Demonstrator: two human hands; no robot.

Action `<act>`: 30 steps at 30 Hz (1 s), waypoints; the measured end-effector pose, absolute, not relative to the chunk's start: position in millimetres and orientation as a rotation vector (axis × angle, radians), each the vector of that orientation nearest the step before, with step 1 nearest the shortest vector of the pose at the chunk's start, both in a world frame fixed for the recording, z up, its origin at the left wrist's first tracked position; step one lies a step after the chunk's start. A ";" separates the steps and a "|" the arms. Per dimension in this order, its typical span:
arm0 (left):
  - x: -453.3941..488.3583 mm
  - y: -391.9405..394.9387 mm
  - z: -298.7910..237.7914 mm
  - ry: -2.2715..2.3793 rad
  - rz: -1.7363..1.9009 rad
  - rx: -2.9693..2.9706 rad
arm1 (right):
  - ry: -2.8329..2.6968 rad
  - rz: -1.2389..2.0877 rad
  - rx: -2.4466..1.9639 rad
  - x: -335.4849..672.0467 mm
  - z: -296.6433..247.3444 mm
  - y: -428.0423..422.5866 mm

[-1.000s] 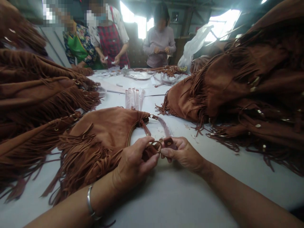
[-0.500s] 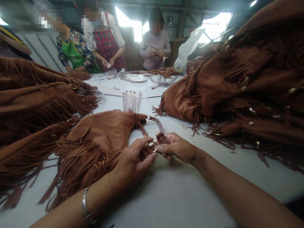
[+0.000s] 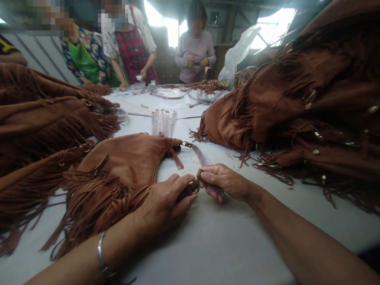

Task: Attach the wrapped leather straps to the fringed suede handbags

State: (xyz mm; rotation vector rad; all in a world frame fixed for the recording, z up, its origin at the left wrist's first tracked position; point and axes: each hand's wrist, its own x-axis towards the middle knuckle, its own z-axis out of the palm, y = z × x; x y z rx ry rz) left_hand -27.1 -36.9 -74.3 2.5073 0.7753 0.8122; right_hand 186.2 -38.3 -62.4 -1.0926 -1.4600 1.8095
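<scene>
Ring [image 3: 194, 186] — small metal one, on the strap of the fringed brown suede bag [image 3: 114, 170], which lies on the white table [image 3: 190, 245], ring just off the bag's near edge. Left hand [image 3: 162, 206] closed around ring and strap, right hand [image 3: 227, 183] pinching the leather tab [image 3: 202, 176] — tab now folded up against the ring, where a moment ago it lay flat past it. Wrapped straps [image 3: 162, 122] just beyond the bag, heaps of fringed bags [image 3: 299, 99] to the right, a co-worker [image 3: 194, 59] at the far end
</scene>
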 end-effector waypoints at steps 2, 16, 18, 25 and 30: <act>-27.4 -35.4 -75.2 0.775 0.808 2.510 | -1.442 1.810 -1.120 186.1 -64.1 -37.7; -27.0 -31.4 -80.6 0.681 0.879 2.387 | -1.656 1.696 -1.102 188.0 -69.4 -33.6; -26.8 -31.8 -79.3 0.676 0.888 2.382 | -1.674 1.728 -1.102 187.7 -68.8 -34.3; -26.0 -31.4 -81.3 0.691 0.880 2.359 | -1.628 1.644 -1.126 185.7 -65.2 -37.3; -26.2 -32.4 -78.7 0.705 0.866 2.385 | -1.622 1.656 -1.173 187.3 -67.5 -36.7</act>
